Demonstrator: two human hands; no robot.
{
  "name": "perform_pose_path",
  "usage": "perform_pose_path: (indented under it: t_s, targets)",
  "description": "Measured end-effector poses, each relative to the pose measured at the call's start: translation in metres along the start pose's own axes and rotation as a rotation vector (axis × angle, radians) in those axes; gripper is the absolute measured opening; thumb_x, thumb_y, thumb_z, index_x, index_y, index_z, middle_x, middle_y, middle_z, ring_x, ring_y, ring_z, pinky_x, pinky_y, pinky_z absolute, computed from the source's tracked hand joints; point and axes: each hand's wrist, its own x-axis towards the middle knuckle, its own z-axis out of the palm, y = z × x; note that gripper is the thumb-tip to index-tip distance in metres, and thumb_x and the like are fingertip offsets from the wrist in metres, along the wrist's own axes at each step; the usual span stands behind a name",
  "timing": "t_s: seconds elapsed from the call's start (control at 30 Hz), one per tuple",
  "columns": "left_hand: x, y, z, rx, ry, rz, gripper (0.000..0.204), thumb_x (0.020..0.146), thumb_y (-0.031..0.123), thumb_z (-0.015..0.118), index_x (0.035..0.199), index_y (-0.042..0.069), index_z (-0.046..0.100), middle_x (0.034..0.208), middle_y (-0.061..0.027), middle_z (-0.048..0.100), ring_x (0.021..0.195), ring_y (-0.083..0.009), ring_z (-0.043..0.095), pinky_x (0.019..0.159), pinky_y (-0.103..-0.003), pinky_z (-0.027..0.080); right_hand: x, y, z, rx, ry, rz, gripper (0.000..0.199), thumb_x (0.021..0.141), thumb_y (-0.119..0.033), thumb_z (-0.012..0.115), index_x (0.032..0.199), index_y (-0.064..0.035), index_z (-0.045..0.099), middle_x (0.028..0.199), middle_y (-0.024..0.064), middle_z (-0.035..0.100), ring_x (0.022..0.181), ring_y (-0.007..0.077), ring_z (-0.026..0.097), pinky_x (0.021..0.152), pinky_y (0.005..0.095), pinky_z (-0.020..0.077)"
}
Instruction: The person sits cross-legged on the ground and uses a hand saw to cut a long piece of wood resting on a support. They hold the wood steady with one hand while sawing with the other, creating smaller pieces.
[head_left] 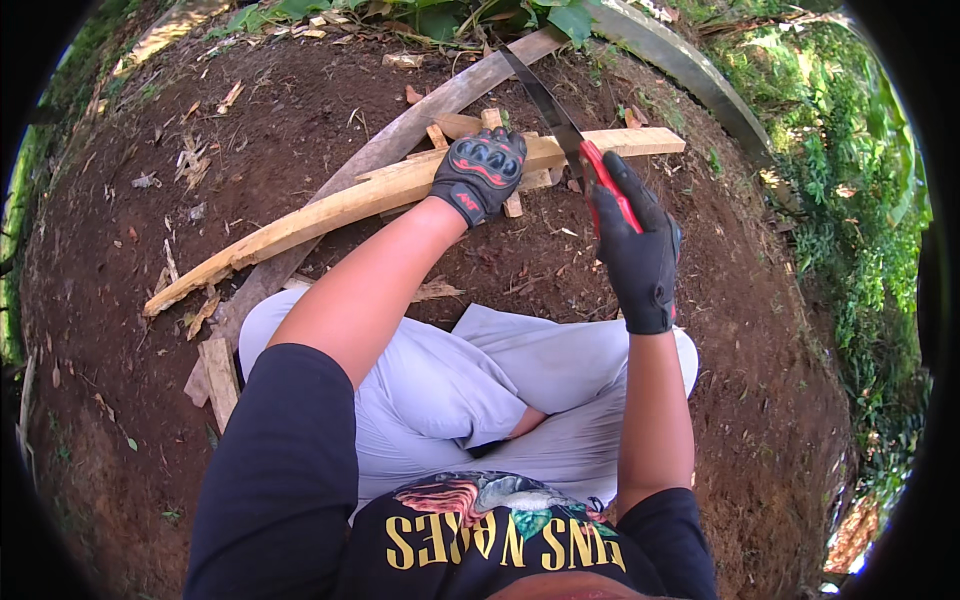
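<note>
A long pale wooden plank lies slantwise across the ground in front of my crossed legs, its left end rough and splintered. My left hand, in a black and red glove, is wrapped over the plank's middle and grips it. My gloved right hand is closed round the red handle of a handsaw. The saw's dark blade points away and to the left, crossing the plank to the right of my left hand. Whether its teeth have cut into the wood cannot be made out. Short wood pieces sit beneath the plank.
A long weathered board runs diagonally under and behind the plank. Another wood offcut lies by my left knee. A grey beam curves along the far right, beside green plants. Wood chips litter the brown soil.
</note>
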Motion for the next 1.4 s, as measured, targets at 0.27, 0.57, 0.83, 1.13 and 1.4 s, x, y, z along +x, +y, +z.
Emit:
perform_pose_path:
  t_s: [0.27,0.57,0.83,1.13,1.4]
  targets:
    - [0.002,-0.003,0.004,-0.007,-0.065,-0.031,0.043,0.094,0.028,0.073,0.130,0.005,0.068,0.117,-0.0134,0.075,0.110,-0.0295,0.075,0.088,-0.045,0.062,-0.145,-0.029,-0.121,-0.002,0.033,0.152,0.050,0.101,-0.023,0.073,0.145,-0.0005,0.070,0.135,0.0208,0.077,0.121,0.0236,0.074,0.105,0.0359,0.0557]
    - [0.001,0.000,0.002,-0.043,-0.012,-0.020,0.038,0.093,0.025,0.072,0.125,0.005,0.070,0.110,-0.0129,0.075,0.106,-0.0305,0.076,0.086,-0.045,0.062,-0.029,-0.016,-0.020,-0.030,0.012,0.028,0.046,0.102,-0.023,0.074,0.144,-0.0059,0.072,0.136,0.0202,0.077,0.124,0.0285,0.075,0.106,0.0391,0.0561]
    - [0.004,-0.004,0.001,-0.039,-0.094,-0.044,0.037,0.094,0.026,0.072,0.125,0.006,0.069,0.114,-0.0144,0.075,0.106,-0.0301,0.076,0.086,-0.044,0.062,-0.029,-0.021,-0.035,-0.007,-0.035,0.083,0.046,0.101,-0.023,0.075,0.144,-0.0067,0.073,0.130,0.0183,0.079,0.116,0.0259,0.077,0.100,0.0383,0.0578]
    - [0.002,-0.004,0.006,-0.002,-0.054,-0.039,0.043,0.094,0.025,0.072,0.131,0.004,0.069,0.117,-0.0145,0.075,0.111,-0.0298,0.075,0.091,-0.045,0.061,-0.148,-0.056,-0.144,-0.016,-0.015,0.129,0.049,0.102,-0.023,0.074,0.145,-0.0024,0.071,0.125,0.0174,0.079,0.101,0.0185,0.076,0.088,0.0346,0.0599]
    - [0.002,0.003,0.001,-0.037,-0.038,-0.011,0.044,0.092,0.026,0.075,0.129,0.004,0.067,0.117,-0.0160,0.074,0.111,-0.0326,0.074,0.094,-0.045,0.060,-0.004,-0.001,0.005,-0.030,0.041,-0.042,0.045,0.103,-0.025,0.074,0.144,-0.0067,0.072,0.138,0.0209,0.076,0.129,0.0291,0.074,0.110,0.0394,0.0543]
